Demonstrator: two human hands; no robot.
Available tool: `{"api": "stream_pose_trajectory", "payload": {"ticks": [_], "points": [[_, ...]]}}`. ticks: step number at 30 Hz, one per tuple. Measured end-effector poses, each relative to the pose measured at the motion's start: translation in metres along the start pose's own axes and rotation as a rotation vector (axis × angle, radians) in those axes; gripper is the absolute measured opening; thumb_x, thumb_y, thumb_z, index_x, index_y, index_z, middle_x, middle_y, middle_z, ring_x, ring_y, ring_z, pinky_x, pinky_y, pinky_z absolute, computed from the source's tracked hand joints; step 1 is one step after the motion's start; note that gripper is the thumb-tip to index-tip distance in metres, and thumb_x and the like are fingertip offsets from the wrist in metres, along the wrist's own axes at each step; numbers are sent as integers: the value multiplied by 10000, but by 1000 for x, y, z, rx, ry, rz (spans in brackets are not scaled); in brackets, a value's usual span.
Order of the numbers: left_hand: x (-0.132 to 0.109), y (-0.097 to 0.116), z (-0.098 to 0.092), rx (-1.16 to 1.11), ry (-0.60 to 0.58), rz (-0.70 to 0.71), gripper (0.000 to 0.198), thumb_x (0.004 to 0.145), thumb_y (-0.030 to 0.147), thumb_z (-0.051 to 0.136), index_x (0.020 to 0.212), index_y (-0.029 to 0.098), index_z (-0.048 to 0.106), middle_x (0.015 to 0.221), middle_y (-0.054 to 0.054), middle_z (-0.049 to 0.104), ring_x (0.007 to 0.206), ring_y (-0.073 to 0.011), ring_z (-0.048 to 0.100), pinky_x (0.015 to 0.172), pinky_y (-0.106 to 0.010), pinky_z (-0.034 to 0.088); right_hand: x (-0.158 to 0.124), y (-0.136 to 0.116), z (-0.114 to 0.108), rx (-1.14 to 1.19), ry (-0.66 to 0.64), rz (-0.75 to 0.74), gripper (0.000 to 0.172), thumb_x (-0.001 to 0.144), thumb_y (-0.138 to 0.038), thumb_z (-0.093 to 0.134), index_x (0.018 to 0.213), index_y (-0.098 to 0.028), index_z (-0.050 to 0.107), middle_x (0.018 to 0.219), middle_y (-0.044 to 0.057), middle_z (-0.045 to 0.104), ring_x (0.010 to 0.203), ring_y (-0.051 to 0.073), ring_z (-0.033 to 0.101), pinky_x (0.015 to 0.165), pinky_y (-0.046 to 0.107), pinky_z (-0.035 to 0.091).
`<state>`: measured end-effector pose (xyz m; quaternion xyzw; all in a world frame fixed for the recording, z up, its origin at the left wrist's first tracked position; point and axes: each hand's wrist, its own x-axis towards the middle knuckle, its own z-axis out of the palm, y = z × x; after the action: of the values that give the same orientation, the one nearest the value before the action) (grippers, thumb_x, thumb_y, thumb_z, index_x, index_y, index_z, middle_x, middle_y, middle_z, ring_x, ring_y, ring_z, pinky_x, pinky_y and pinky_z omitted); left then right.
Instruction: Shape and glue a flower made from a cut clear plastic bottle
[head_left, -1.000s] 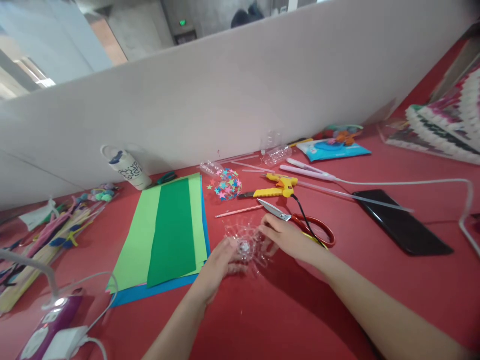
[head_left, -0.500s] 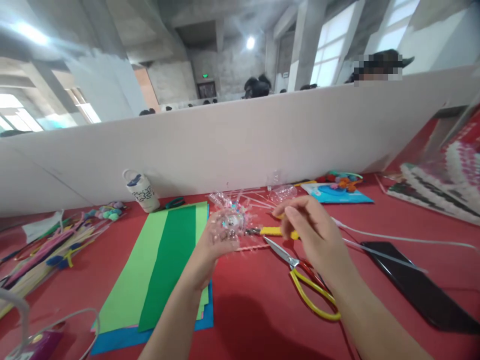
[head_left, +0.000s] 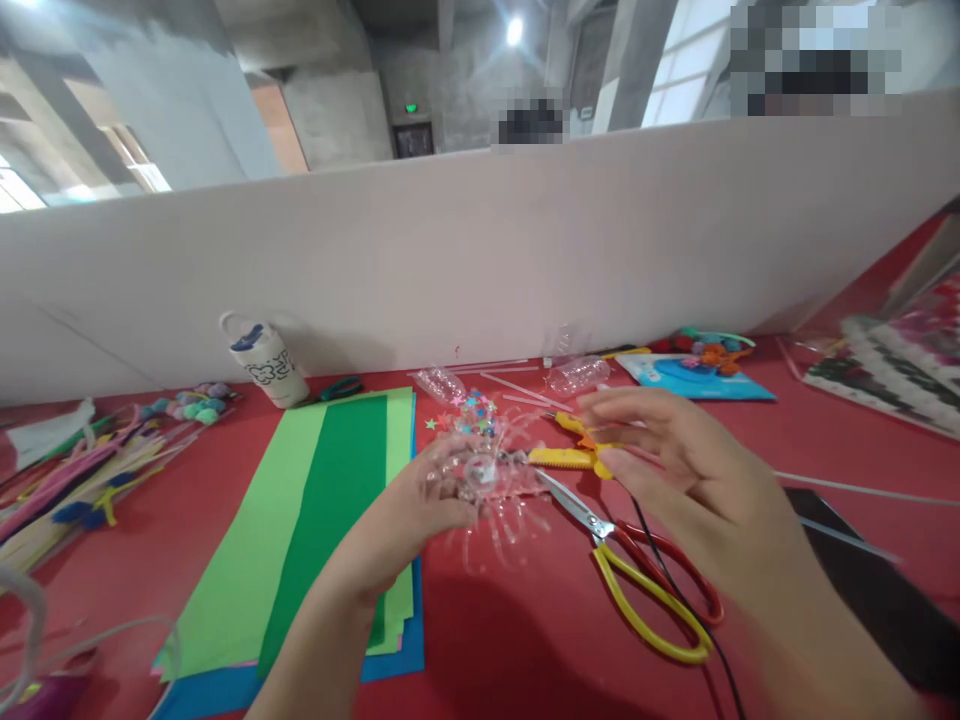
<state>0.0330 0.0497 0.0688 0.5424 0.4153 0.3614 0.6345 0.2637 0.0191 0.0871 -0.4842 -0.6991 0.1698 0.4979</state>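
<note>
My left hand (head_left: 427, 490) is closed around a clear plastic piece (head_left: 487, 472), like a cut bottle part, with thin see-through strips fanning out from it. My right hand (head_left: 667, 460) hangs with curved fingers apart from the thumb and nothing visible between them. Beside its fingertips lies a yellow glue gun (head_left: 571, 424) with an orange part and a black cord. A yellow ridged tool (head_left: 559, 458) lies just below that. Scissors (head_left: 596, 527) with one red and one yellow handle rest between my hands, blades toward the plastic piece.
Colourful star sequins (head_left: 474, 410) lie behind my left hand, near clear bottle pieces (head_left: 577, 375). Green sheets (head_left: 345, 500) are stacked at left, beyond them a white tumbler (head_left: 274, 370). Pipe cleaners (head_left: 97, 480) lie far left; a dark flat object (head_left: 877, 590) sits right. A white partition (head_left: 420, 270) borders the table.
My right hand has moved right and opened out, uncovering more of the glue gun. My left hand still holds the plastic piece, now a little lower and turned. The camera view has tilted down.
</note>
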Motion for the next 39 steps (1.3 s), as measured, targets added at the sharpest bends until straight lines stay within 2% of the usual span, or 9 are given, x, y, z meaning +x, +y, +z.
{"api": "stream_pose_trajectory", "payload": {"ticks": [3, 7, 12, 17, 21, 25, 30, 34, 39], "points": [[0, -3, 3, -21, -94, -58, 513, 604, 110, 624, 1092, 267, 609, 951, -29, 633, 728, -145, 552, 639, -279, 441, 2, 1, 8, -140, -96, -105, 291, 890, -290, 500, 1181, -281, 514, 1223, 59, 566, 1144, 232, 519, 950, 410, 444], [0, -6, 7, -64, -186, -70, 529, 607, 119, 649, 1109, 277, 598, 1003, -42, 626, 847, -188, 582, 689, -301, 469, 5, 4, 12, -250, -157, -214, 160, 888, -229, 510, 1024, -262, 587, 985, 33, 646, 964, 200, 574, 861, 375, 456], [-1, -8, 7, -53, -203, -64, 480, 630, 188, 718, 1086, 290, 608, 1036, -47, 624, 893, -209, 602, 769, -355, 489, 1, -1, 11, -225, -143, -151, 157, 907, -192, 471, 965, -247, 606, 949, 30, 626, 893, 167, 588, 794, 315, 466], [-1, -8, 8, 34, -242, -28, 467, 655, 260, 734, 1104, 293, 608, 1117, -56, 613, 981, -237, 589, 850, -401, 472, -3, -8, 7, -269, -162, -196, 211, 930, -234, 450, 1028, -265, 634, 978, 39, 625, 912, 169, 595, 760, 295, 470], [-1, -11, 11, 115, -276, -17, 524, 683, 365, 720, 1177, 286, 562, 1166, -67, 594, 1051, -259, 557, 900, -429, 443, -7, -12, 7, -275, -200, -162, 220, 925, -240, 461, 1047, -269, 642, 828, 20, 619, 731, 140, 587, 621, 261, 450], [-1, -12, 17, 248, -285, -9, 564, 704, 406, 696, 1224, 273, 523, 1188, -62, 582, 1077, -263, 532, 927, -437, 424, -10, -17, 8, -320, -242, -203, 229, 921, -218, 447, 1036, -251, 642, 734, 3, 532, 605, 116, 512, 543, 255, 388], [0, -10, 24, 380, -299, -25, 551, 731, 365, 673, 1248, 291, 499, 1111, -23, 597, 948, -209, 556, 865, -379, 455, -11, -21, 5, -343, -252, -251, 267, 916, -153, 397, 1088, -198, 597, 786, 17, 551, 663, 129, 523, 580, 261, 391], [1, -8, 25, 441, -287, 12, 535, 761, 340, 639, 1270, 346, 474, 1167, 6, 578, 913, -187, 542, 847, -355, 446, -11, -19, 4, -319, -286, -226, 224, 924, -150, 405, 1057, -208, 576, 910, 23, 630, 807, 142, 577, 672, 262, 421], [1, -8, 26, 466, -302, 30, 488, 767, 316, 633, 1237, 307, 503, 1045, 1, 604, 929, -199, 535, 852, -351, 428, -9, -18, 5, -322, -329, -317, 235, 918, -155, 400, 958, -205, 627, 882, 55, 611, 747, 161, 556, 647, 288, 425]]}}
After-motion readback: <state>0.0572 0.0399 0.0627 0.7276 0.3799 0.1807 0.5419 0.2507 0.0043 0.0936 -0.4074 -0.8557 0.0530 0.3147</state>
